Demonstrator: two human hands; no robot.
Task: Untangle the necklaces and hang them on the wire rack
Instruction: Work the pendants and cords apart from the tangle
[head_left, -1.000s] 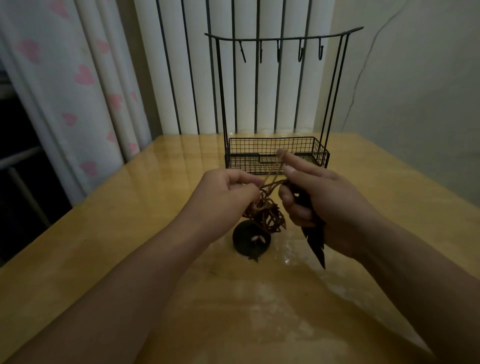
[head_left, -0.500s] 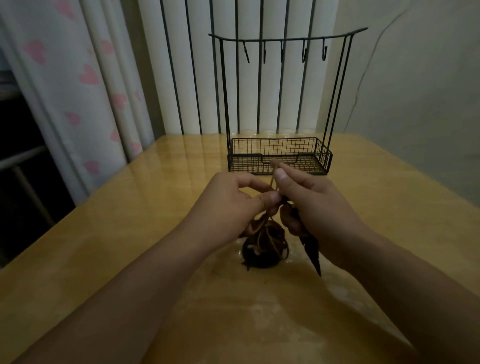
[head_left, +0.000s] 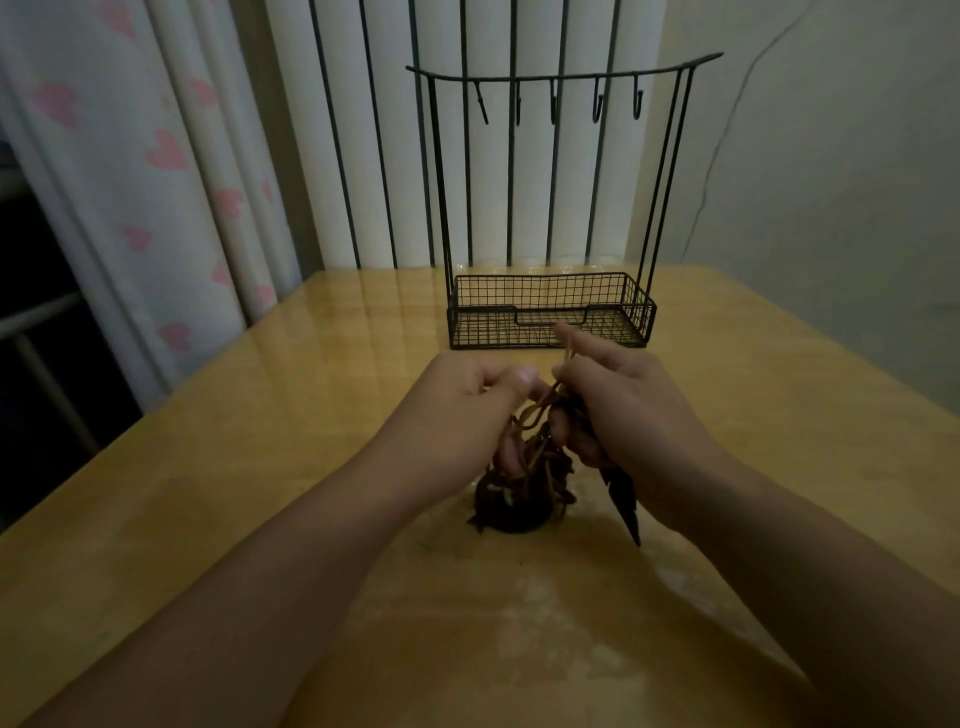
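1. Pinching brown cord between thumb and forefinger, the left hand (head_left: 467, 410) has its fingers curled into the tangle, and its lower fingers reach in among the loops.
2. Opposite it, the right hand (head_left: 623, 410) grips strands too: one cord runs up over its forefinger, and the curled fingers below hold a dark pointed pendant (head_left: 626, 506) that hangs down toward the table.
3. Between the two hands hangs the bundle of necklaces (head_left: 535, 462), a knot of thin brown cords, with a dark round pendant (head_left: 511, 512) at its base, touching or just above the table (head_left: 260, 467); which one cannot be told.
4. By the look of them, the cords are light, soft and limp, so they will likely slide and re-knot easily. A sensible hold is on a single free strand close to the knot, not on the pendants, and hard pulls would probably tighten the snarl.
5. Farther off stands the wire rack (head_left: 550, 312), its basket holding nothing that can be seen and no necklace on the hooks (head_left: 597, 104) of its top bar.
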